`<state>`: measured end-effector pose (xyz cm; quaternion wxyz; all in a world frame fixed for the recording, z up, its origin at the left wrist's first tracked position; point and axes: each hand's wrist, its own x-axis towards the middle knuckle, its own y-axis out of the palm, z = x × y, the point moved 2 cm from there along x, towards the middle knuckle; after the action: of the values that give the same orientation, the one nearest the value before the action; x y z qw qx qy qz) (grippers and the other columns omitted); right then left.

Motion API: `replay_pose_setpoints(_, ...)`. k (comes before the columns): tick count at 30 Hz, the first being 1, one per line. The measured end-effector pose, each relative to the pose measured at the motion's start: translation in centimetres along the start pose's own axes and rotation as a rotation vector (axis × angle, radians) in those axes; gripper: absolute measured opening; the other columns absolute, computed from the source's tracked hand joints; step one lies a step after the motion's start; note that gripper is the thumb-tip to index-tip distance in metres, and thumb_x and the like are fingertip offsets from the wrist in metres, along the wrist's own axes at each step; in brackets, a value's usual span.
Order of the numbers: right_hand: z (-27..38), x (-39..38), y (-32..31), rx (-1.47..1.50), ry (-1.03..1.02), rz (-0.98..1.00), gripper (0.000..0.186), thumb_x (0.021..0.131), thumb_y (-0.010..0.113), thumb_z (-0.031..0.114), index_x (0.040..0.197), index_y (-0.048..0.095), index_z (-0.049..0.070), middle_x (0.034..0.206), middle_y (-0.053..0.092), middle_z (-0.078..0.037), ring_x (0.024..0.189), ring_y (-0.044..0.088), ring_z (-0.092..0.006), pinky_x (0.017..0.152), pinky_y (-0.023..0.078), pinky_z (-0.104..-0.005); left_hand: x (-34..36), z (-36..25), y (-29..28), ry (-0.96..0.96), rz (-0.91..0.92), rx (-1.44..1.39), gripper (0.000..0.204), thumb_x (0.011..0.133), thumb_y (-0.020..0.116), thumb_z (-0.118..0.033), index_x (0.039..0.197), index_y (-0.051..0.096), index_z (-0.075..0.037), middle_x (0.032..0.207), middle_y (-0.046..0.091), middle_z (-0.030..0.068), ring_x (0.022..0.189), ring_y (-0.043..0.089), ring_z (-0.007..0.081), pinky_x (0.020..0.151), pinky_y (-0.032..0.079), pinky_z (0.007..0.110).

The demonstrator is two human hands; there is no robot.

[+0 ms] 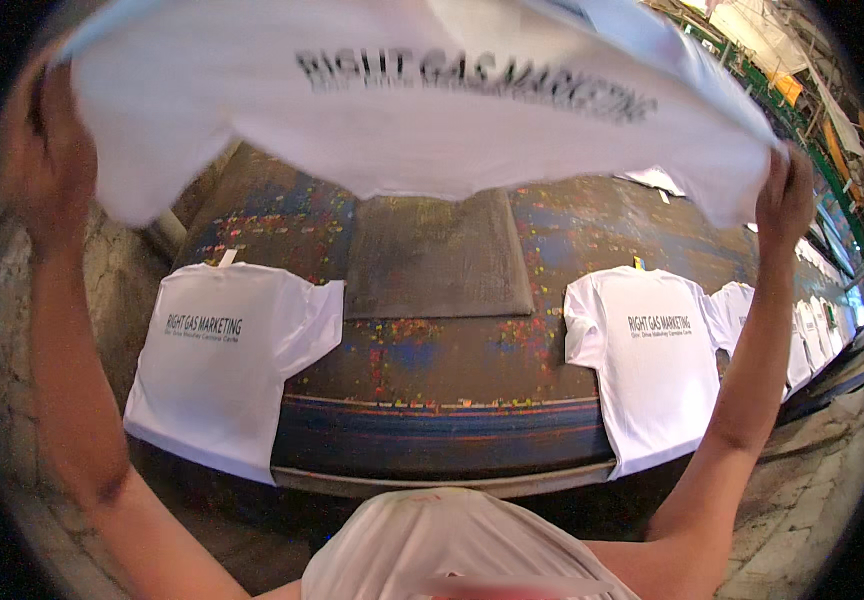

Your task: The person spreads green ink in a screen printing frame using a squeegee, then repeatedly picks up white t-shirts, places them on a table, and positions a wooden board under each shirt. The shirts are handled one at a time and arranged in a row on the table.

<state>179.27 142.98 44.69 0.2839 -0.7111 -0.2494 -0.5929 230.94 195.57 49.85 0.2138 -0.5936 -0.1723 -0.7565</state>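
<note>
A white T-shirt (402, 140) with dark print hangs stretched between my raised hands, its collar edge toward me and its far part blurred and cut off by the top of the view. My left hand (57, 150) is closed on the shirt at the upper left. At the upper right, my right hand (785, 195) grips its other side. Below the lifted shirt, a bare dark square board (437, 260) lies on the paint-speckled table (402, 365).
Another printed white T-shirt (217, 350) lies over the table's near edge on the left. A similar T-shirt (652, 370) lies on the right, with several more in a row beyond it. Hanging cloths (752, 35) show at the far right.
</note>
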Motion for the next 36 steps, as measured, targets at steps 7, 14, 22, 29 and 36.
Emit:
replay_pose_setpoints(7,-0.1,-15.1,-18.1,0.046,-0.046,0.072,0.031,0.111,0.063,0.031,0.115,0.071,0.001,0.106,0.075,-0.015,0.096,0.073,-0.032,0.09,0.058,-0.041,-16.4,2.4,-19.5,-0.239,0.257,-0.564,0.029,0.109,0.065,-0.021,0.121,0.065,0.005,0.106,0.069,0.0194,0.093,0.067,0.0289,0.079,0.055,0.044)
replay_pose_setpoints(14,4.7,-21.8,-29.2,0.258,0.118,0.301,0.033,0.111,0.062,0.03,0.11,0.064,-0.002,0.095,0.072,-0.016,0.08,0.069,-0.0299,0.073,0.056,-0.0418,-22.5,-0.7,-27.7,-0.159,0.539,-0.692,0.029,0.102,0.072,-0.026,0.116,0.061,-0.002,0.092,0.065,0.0153,0.078,0.062,0.0293,0.063,0.048,0.045)
replay_pose_setpoints(22,9.5,-26.9,-20.4,0.236,-0.069,0.606,0.012,0.097,0.071,0.011,0.105,0.07,0.001,0.085,0.071,-0.018,0.073,0.069,-0.0388,0.067,0.055,-0.0479,-27.5,-7.6,-16.8,-0.211,0.718,-0.672,0.019,0.094,0.069,0.006,0.113,0.07,0.0,0.089,0.071,0.0175,0.069,0.068,0.0371,0.062,0.054,0.045)
replay_pose_setpoints(29,10.7,-32.2,-3.7,0.331,0.094,0.863,0.014,0.093,0.079,0.016,0.101,0.07,0.008,0.088,0.074,-0.014,0.075,0.071,-0.0367,0.068,0.057,-0.0444,-33.9,-10.5,-1.1,-0.318,0.891,-0.565,0.016,0.098,0.073,-0.007,0.113,0.075,-0.002,0.099,0.074,0.0171,0.088,0.074,0.0385,0.075,0.058,0.045)
replay_pose_setpoints(36,14.9,-35.8,-0.7,0.368,0.039,0.966,0.024,0.09,0.079,0.013,0.113,0.071,0.009,0.123,0.07,-0.011,0.116,0.065,-0.0358,0.099,0.052,-0.0488,-36.8,-12.3,0.4,-0.324,1.065,-0.459,0.035,0.093,0.076,-0.011,0.127,0.073,-0.005,0.12,0.071,0.0166,0.112,0.068,0.0367,0.098,0.052,0.046)
